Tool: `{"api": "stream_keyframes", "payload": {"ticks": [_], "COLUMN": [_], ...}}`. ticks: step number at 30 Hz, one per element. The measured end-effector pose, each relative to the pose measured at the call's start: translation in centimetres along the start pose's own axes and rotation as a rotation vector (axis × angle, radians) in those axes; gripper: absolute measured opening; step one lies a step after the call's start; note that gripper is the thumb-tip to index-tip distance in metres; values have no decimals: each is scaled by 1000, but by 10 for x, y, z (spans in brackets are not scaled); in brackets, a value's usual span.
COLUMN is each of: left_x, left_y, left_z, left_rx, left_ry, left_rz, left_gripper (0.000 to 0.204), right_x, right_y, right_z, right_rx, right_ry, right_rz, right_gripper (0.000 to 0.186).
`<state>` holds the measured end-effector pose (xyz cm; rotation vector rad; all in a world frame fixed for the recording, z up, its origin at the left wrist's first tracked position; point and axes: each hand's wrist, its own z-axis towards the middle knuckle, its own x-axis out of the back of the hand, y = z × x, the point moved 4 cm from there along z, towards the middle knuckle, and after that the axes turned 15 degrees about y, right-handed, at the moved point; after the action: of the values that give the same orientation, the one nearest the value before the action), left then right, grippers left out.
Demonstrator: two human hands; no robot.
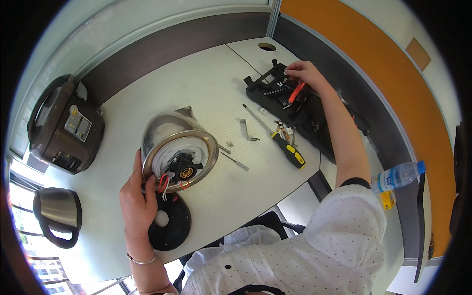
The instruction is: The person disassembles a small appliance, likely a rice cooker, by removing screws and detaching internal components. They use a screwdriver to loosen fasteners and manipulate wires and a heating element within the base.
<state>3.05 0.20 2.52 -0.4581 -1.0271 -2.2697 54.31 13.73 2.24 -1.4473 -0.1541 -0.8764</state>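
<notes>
My left hand [137,200] grips the rim of a stainless steel kettle body [164,123], which lies tipped with its opened underside facing me. A black round connector [186,171] sits in that underside, and red and white wires [165,183] hang from it. Just below, partly under the kettle, lies a black round base cover [172,226]. My right hand [306,73] reaches over an open black tool case [265,91], fingers pinched together by its far edge; what they hold, if anything, is too small to make out. Beside that hand, a red-handled tool [296,92] rests in the case.
A yellow-and-black screwdriver [289,151], a thin small screwdriver [235,161] and a bent metal bracket [247,132] lie between kettle and case. A rice cooker [69,125] and another steel kettle [59,209] stand at left. A water bottle [400,176] lies at right.
</notes>
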Motion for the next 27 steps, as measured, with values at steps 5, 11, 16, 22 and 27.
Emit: {"api": "stream_keyframes", "payload": {"ticks": [5,11,16,22,27], "left_x": [0,0,1,1,2], "left_y": [-1,-2,0,-2,-5], "left_z": [1,1,2,1,0], "left_rx": [-30,-20,-5,-3,-10], "left_ry": [-7,3,-11,4,12], "left_rz": [54,54,70,60,62], "left_gripper": [52,52,50,47,48], "right_x": [-7,-24,-31,-57,-88], "right_y": [-49,-97,-120,-147,-171], "right_z": [-40,-93,-127,-189,-250], "right_rx": [115,266,311,532,950], "right_ry": [-104,-143,-171,-231,29], "right_rz": [278,260,306,347,132], "right_gripper": [16,16,15,15,19]}}
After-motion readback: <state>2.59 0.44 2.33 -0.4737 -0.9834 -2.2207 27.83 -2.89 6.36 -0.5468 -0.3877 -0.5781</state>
